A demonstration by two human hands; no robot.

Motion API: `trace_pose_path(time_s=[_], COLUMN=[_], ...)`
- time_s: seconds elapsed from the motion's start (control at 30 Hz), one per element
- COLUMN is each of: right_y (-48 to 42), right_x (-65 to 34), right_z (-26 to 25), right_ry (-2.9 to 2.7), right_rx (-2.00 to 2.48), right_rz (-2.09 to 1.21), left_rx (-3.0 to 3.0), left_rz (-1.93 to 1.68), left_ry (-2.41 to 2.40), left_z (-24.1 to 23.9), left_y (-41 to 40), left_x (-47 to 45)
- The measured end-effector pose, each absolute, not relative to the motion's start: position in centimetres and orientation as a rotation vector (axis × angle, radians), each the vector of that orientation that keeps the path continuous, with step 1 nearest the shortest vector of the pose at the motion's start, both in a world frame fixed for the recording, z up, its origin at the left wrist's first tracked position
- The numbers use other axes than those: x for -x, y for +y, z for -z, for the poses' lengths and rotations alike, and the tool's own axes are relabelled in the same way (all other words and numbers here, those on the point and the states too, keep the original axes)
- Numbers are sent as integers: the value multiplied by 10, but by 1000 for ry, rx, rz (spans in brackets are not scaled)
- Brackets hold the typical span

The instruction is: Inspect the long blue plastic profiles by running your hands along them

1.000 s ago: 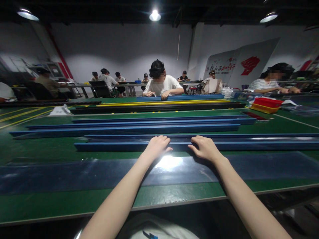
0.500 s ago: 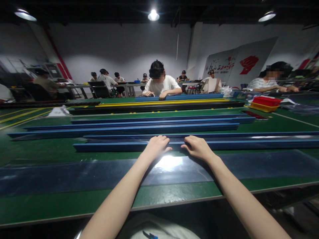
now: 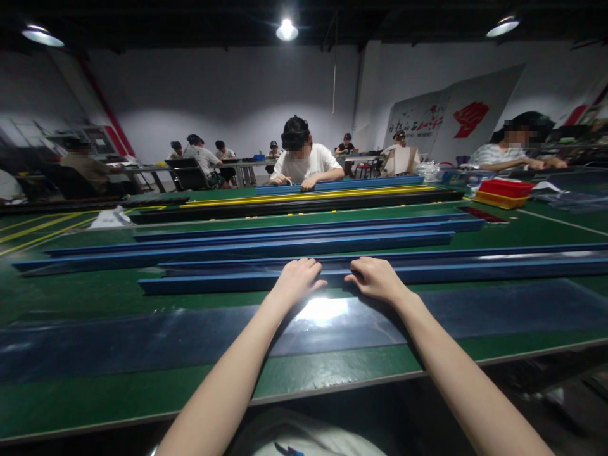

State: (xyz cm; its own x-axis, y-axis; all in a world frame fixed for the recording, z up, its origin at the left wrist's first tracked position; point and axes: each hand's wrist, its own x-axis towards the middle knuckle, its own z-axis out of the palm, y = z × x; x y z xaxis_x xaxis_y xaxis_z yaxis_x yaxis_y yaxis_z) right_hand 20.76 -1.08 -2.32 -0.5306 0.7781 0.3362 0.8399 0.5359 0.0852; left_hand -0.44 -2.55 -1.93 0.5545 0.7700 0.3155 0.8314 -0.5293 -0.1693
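A long blue channel-shaped strip (image 3: 213, 284) lies crosswise on the green table in front of me. My left hand (image 3: 300, 278) is closed over its near wall, the thumb on the side toward me. A short way to the right, my right hand (image 3: 375, 278) grips the same strip, fingers curled over the edge and hiding part of the inside. Under my forearms a clear plastic film (image 3: 209, 329) is spread flat, with a bright lamp reflection between my wrists.
More blue strips (image 3: 247, 244) lie just beyond, then black and yellow strips (image 3: 304, 202). Across the table (image 3: 304, 373) a person (image 3: 311, 161) handles another blue strip. Red and yellow trays (image 3: 503, 193) stand at the right, near another person. Crumpled white material (image 3: 111, 217) lies at the left.
The view has tilted slightly, so the scene's left side sits a little lower. Both hands keep their place on the blue strip.
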Motion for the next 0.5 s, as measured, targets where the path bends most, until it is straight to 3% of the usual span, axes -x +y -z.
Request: trace_pose_path(time_s=[0.5], right_y=[-13], right_x=[-226], right_z=[22], right_ry=[-2457], right_rx=[1433], right_rz=[293], left_rx=[2506], left_rz=[293], left_ry=[-1322], left_z=[18], left_y=[-27], left_x=[2])
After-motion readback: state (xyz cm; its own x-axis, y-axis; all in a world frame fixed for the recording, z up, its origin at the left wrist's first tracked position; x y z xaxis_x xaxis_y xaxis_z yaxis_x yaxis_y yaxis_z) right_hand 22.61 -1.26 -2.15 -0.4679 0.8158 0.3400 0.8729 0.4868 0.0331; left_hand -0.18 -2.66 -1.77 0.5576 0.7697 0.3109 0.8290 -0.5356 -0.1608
